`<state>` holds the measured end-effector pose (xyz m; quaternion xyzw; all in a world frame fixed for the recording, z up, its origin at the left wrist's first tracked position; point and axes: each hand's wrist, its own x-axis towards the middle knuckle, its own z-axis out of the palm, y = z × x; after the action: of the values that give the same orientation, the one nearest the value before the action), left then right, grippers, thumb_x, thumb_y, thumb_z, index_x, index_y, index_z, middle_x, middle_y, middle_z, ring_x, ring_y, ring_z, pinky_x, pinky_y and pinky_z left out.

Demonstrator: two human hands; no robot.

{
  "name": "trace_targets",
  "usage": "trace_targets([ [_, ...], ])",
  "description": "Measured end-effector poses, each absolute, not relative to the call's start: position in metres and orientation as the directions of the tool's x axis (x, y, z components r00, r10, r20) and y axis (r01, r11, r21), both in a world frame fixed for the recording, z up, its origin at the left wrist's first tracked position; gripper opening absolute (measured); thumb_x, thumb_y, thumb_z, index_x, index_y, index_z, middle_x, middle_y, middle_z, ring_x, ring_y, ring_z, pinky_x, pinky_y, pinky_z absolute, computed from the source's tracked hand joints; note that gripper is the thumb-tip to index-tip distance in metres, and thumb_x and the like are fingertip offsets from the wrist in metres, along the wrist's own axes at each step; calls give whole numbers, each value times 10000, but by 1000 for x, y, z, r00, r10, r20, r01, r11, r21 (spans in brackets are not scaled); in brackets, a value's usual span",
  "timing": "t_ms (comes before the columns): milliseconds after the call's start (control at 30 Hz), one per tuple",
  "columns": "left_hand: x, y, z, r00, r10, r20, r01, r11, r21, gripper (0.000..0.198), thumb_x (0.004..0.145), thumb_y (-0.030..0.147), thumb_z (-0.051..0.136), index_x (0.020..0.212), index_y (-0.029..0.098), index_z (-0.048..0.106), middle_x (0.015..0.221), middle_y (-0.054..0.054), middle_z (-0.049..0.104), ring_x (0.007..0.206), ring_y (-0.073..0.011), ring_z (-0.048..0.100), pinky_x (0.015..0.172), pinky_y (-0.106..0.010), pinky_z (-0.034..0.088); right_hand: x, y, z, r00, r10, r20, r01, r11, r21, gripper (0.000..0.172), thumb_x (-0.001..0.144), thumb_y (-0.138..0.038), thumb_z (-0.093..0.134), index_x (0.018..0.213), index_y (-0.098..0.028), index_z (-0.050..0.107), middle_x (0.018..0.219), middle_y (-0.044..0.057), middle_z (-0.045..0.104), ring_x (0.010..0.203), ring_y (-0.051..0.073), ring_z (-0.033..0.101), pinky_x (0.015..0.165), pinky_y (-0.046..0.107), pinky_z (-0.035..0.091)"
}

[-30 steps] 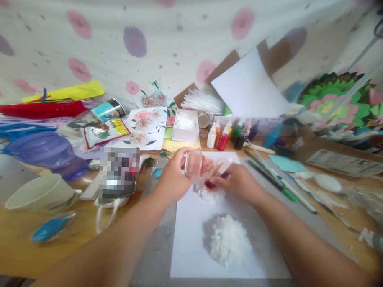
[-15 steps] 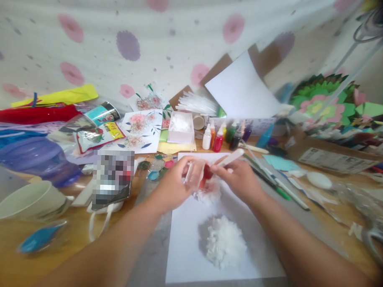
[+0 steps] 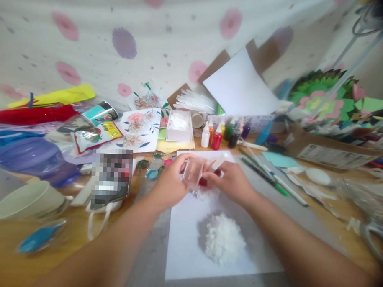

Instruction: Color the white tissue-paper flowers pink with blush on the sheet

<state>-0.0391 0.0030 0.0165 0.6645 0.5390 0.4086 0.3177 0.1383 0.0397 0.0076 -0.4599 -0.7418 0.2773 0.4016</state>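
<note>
My left hand [image 3: 169, 182] is wrapped round a small clear plastic box [image 3: 193, 173], tilted on its side with its mouth towards the right. A flat white stick [image 3: 219, 161] is pinched in my right hand [image 3: 234, 182], close beside the box's mouth. The stick's working end is hidden by fingers and the box. Under both hands lies a pile of white flakes stained red [image 3: 205, 192], partly covered. Nearer to me, a second pile of plain white flakes [image 3: 225, 240] rests on a white paper sheet [image 3: 183, 254].
Behind the paper stand several small paint bottles [image 3: 216, 139] and a white box [image 3: 180, 128]. Pens [image 3: 265, 176] lie on the right, with scissors [image 3: 375, 240] at the edge. On the left are a pale bowl [image 3: 29, 201] and a blurred-out device [image 3: 111, 178].
My right hand has lowered and moved slightly left, bringing the stick closer to the box. The box has turned a little, and the red inside its mouth shows less.
</note>
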Motion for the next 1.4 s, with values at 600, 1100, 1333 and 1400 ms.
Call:
trace_targets([
  [600,-39,7,6,102,977,189,369,-214,905,357,772,218,618,1115,236,524,1018,-24,660,918,-185,654,723,-254,506,133,45,5,-170,910,379,525,409,-747,174,799,-305,633,706,-186,717,712,24,689,631,143,578,585,243,399],
  [1100,-43,11,5,71,978,195,369,-207,906,375,780,219,604,1146,219,523,1002,-46,689,904,-201,667,701,-264,513,140,44,9,-408,853,326,480,504,-718,89,782,-188,636,746,-201,716,818,36,728,773,194,652,717,308,468],
  [1333,-41,8,5,92,970,226,378,-244,893,378,762,215,617,1130,225,530,1023,-41,673,887,-192,662,718,-266,514,141,44,14,-349,875,335,490,475,-731,117,821,-225,615,803,-208,730,840,33,737,768,182,652,696,287,459],
  [1400,-41,8,5,99,966,238,398,-257,881,407,747,187,618,1142,231,527,1012,-38,677,868,-186,666,724,-270,517,140,44,16,-408,867,285,526,478,-703,116,805,-205,625,759,-208,731,804,28,733,738,176,646,687,283,453],
])
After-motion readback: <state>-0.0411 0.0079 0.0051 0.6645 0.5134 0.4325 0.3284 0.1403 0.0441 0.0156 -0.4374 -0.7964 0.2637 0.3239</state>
